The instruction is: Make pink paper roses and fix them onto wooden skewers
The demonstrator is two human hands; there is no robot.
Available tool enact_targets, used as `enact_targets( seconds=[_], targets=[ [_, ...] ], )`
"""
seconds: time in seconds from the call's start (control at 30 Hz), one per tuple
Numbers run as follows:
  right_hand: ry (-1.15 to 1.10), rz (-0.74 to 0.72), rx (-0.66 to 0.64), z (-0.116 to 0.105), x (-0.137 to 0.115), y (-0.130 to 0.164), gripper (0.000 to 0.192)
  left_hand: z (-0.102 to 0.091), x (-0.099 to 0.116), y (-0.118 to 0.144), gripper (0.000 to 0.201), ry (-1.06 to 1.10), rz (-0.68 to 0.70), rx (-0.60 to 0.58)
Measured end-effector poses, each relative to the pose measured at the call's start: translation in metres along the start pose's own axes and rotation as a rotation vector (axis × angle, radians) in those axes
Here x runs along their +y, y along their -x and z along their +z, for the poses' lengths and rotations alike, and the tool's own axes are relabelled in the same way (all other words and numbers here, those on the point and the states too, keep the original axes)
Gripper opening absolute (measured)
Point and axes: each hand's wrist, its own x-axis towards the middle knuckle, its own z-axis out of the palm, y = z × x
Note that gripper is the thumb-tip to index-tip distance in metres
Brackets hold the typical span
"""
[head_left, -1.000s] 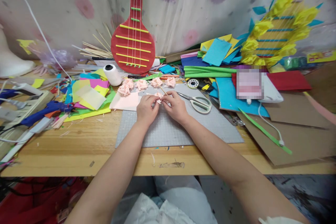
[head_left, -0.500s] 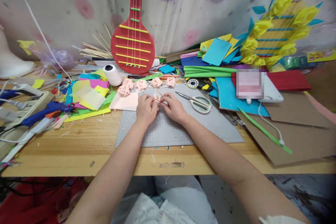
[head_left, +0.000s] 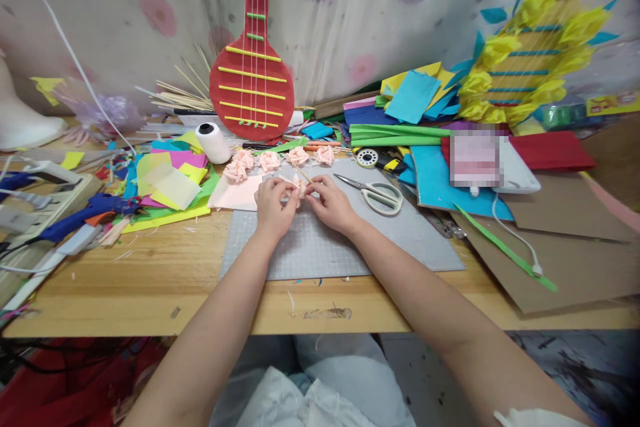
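A small pink paper flower [head_left: 297, 187] on a thin stick [head_left: 303, 175] is pinched between the fingers of the left hand [head_left: 273, 203] and the right hand [head_left: 331, 203], just above a grey cutting mat [head_left: 320, 247]. A pink paper sheet [head_left: 235, 193] lies just left of the hands. Four finished pink flowers [head_left: 270, 161] are lined up close behind them. Scissors [head_left: 375, 193] lie just right of the right hand, on the mat. Farther left, a white thread spool [head_left: 213, 142], coloured paper sheets [head_left: 170, 180] and a blue glue gun [head_left: 85, 210] are spread on the tabletop [head_left: 150, 287]. A red paper guitar [head_left: 253, 80] is propped against the back wall.
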Motion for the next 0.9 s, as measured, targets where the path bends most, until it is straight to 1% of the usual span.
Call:
enact_targets(
  seconds=[0.13,0.27,0.3,0.4,0.47,0.53,0.6,0.7,0.9],
  targets=[
    [-0.019,-0.026,0.006,-0.001,0.0,0.0,0.019,-0.003,0.002,0.001,0.009,-0.028,-0.02,-0.046],
    [-0.031,0.018,0.075,-0.006,0.001,-0.002,0.038,-0.001,-0.003,-0.001,0.006,0.034,-0.06,-0.105],
    [-0.014,0.039,0.072,-0.008,0.002,-0.003,0.038,-0.001,-0.004,-0.002,0.007,0.048,-0.061,-0.111],
    [0.096,0.05,-0.022,-0.019,0.004,-0.004,0.028,-0.002,-0.008,-0.004,0.007,0.083,-0.064,-0.128],
    [0.183,0.01,-0.086,-0.025,0.006,-0.005,0.025,-0.003,-0.01,-0.005,0.008,0.104,-0.076,-0.141],
    [0.255,-0.041,-0.112,-0.029,0.007,-0.006,0.025,-0.004,-0.012,-0.006,0.009,0.121,-0.096,-0.153],
    [0.311,-0.084,-0.115,-0.03,0.007,-0.006,0.025,-0.003,-0.014,-0.007,0.01,0.141,-0.125,-0.151],
    [0.356,-0.104,-0.109,-0.029,0.006,-0.005,0.025,-0.002,-0.017,-0.008,0.011,0.183,-0.166,-0.145],
    [0.313,-0.084,-0.08,-0.027,0.008,-0.004,0.023,0.002,-0.02,-0.007,0.015,0.25,-0.191,-0.162]
  ],
)
